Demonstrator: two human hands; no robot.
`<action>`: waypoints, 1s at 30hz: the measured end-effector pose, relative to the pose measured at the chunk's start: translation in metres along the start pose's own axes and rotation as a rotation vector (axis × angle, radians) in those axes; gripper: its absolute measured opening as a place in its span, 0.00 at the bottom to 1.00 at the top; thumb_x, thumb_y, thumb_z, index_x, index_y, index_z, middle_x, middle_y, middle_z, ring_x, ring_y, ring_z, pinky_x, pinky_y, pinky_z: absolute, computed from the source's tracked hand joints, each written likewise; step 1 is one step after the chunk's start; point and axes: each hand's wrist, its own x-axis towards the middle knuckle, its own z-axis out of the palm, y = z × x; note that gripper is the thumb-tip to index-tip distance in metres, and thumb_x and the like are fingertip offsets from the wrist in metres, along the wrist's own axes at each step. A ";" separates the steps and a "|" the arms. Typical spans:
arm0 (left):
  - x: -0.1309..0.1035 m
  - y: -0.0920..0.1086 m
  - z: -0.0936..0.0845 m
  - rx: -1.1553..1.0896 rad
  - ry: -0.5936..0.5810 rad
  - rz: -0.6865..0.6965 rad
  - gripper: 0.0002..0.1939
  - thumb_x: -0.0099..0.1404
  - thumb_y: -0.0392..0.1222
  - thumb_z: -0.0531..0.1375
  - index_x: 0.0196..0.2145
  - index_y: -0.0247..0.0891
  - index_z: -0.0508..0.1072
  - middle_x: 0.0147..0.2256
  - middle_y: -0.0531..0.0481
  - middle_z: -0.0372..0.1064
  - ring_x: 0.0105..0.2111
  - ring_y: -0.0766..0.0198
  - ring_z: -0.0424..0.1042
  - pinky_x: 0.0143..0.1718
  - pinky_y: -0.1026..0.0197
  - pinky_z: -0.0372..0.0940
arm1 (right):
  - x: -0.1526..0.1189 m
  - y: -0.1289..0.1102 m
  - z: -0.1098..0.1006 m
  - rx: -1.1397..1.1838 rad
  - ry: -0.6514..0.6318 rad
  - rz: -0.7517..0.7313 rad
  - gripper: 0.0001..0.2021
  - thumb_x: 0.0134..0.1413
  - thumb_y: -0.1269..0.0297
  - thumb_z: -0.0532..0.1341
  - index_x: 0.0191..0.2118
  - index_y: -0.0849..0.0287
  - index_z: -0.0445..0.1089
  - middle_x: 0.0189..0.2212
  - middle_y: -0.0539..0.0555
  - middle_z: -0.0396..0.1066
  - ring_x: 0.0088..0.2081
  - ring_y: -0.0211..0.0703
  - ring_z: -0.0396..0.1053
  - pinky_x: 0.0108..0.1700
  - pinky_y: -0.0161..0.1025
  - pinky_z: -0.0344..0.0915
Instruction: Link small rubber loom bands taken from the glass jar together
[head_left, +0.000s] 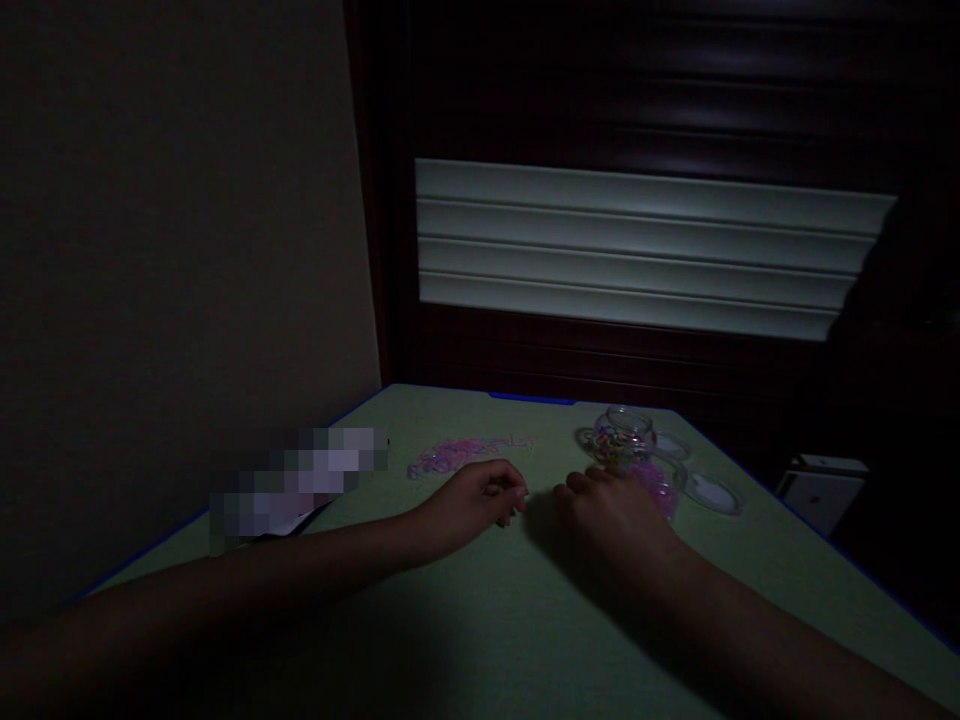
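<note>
In the dim light, my left hand (480, 500) is over the middle of the green table (495, 620), its fingers curled and pressed together near the thumb. Anything between those fingertips is too small to make out. Just behind it lies a loose pile of thin pink and purple bands (457, 455). To the right, my right hand (611, 510) is closed with its back up, and its fingertips are hidden. It is in front of a clear jar with pink contents (660, 485). Behind that jar stands another clear jar with multicoloured pieces (622, 435).
Two round clear lids (714, 493) (671, 446) lie right of the jars. A pixelated, pale object (307, 485) lies along the table's left edge. A white box (823, 490) is beyond the right edge. A wall and dark slatted panels stand behind.
</note>
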 end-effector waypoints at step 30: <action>0.009 0.005 -0.065 1.211 -0.004 0.122 0.12 0.63 0.38 0.47 0.30 0.35 0.70 0.32 0.45 0.67 0.32 0.61 0.66 0.33 0.62 0.58 | 0.000 0.005 0.001 0.024 -0.019 0.010 0.09 0.53 0.72 0.51 0.30 0.61 0.69 0.26 0.56 0.70 0.28 0.40 0.66 0.30 0.36 0.54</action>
